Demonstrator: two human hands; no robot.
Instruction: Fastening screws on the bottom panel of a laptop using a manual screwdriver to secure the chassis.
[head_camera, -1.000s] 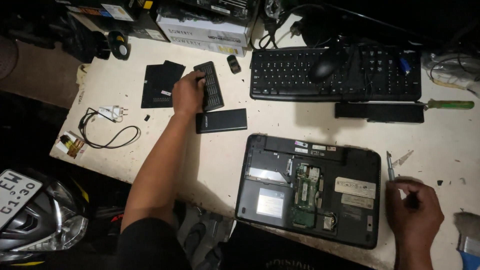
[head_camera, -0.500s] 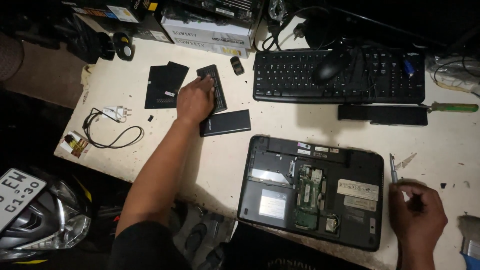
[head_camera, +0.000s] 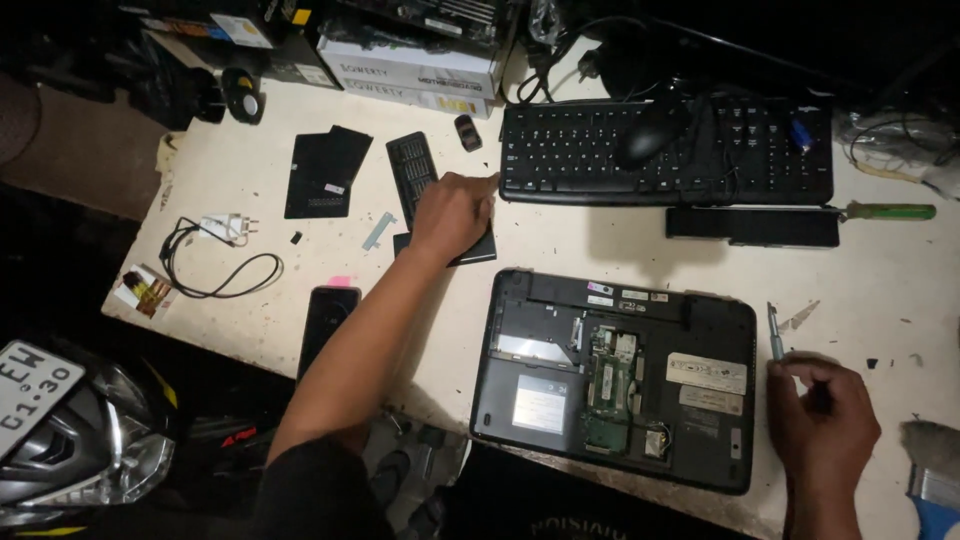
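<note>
— Well, the largest item?
— Opened laptop base (head_camera: 615, 375), underside up, on the table (head_camera: 560, 240).
— Hands?
— Left hand (head_camera: 452, 213) lies loosely curled, pressing a flat black panel (head_camera: 478, 250). Right hand (head_camera: 822, 420) is closed around a small screwdriver (head_camera: 774, 332) beside the laptop.

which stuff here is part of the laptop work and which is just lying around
In use: opened laptop; left hand on the flat black part; right hand holding a small screwdriver; black cover panels.
Lying about: keyboard; mouse; phone; charger cable; brush.
</note>
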